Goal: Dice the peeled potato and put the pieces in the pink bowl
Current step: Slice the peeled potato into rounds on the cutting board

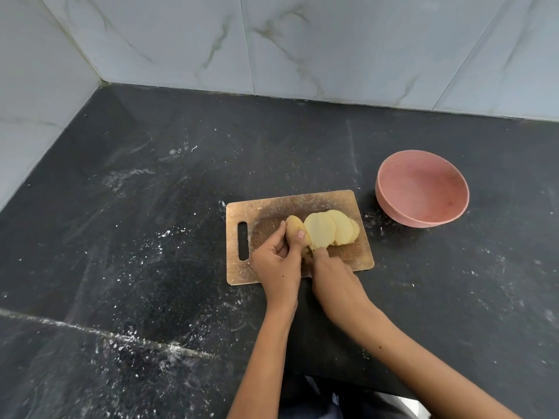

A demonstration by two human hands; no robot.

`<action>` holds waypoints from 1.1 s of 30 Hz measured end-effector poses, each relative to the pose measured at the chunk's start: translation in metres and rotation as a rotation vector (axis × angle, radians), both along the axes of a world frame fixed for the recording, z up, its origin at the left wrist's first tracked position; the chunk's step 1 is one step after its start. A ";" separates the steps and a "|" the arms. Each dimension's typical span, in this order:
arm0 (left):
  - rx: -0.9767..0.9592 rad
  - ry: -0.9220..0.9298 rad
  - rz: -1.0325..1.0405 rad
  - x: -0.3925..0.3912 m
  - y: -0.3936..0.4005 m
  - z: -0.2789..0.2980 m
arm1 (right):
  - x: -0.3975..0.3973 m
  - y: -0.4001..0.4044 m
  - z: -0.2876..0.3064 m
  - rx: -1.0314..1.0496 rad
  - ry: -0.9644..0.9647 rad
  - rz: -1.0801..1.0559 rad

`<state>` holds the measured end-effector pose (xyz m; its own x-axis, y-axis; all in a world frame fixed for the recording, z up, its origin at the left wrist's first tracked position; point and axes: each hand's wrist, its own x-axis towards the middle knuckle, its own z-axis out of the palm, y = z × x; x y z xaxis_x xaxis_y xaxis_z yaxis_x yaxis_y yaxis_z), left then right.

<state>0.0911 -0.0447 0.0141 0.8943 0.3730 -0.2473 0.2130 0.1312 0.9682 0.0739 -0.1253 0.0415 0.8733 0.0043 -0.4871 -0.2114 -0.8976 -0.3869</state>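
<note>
We see a dark, speckled stone counter [151, 237], dusted with pale flecks and smears, meeting grey-white marbled wall tiles [302, 40] in a corner. On it lies a worn rectangular wooden chopping board [272, 213] with rounded corners and a slot handle at its left end; its surface is scuffed and scored. To the right of the board and a little farther back, apart from it, stands a round matte pink bowl [422, 189], and we see nothing inside it.

Our left hand [276, 261] curls round the uncut end piece of the peeled pale-yellow potato [295, 229], thumb on one side and a fingertip pressed on top, holding it on the board. Leaning against that piece, fanned toward the right, are several flat oval potato slices [331, 228], smooth and moist-looking, overlapping one another on the middle of the board. No dice are cut yet.

Our right hand [332, 276] is closed just beside the left, at the near edge of the slices; what it grips is hidden by the fingers, so we cannot tell.

We find no writing or brand anywhere.
</note>
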 end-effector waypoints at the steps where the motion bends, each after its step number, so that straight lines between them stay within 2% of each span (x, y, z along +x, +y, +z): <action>1: 0.010 0.001 -0.002 0.000 0.000 -0.001 | -0.005 -0.002 0.000 -0.005 0.020 -0.005; 7: 0.075 -0.019 -0.030 0.001 -0.001 -0.002 | 0.008 0.000 0.000 0.017 -0.021 0.006; 13: 0.029 0.002 -0.032 0.002 -0.002 -0.002 | -0.010 -0.004 -0.004 0.030 0.018 -0.040; 19: -0.006 0.016 -0.024 0.004 0.000 0.000 | 0.012 0.002 -0.006 0.081 0.011 -0.036; 24: -0.061 0.042 -0.022 0.003 0.000 0.000 | -0.014 -0.005 -0.012 0.055 0.048 -0.065; 33: -0.058 0.057 -0.040 0.006 0.004 0.001 | 0.008 0.001 -0.016 0.064 -0.041 -0.024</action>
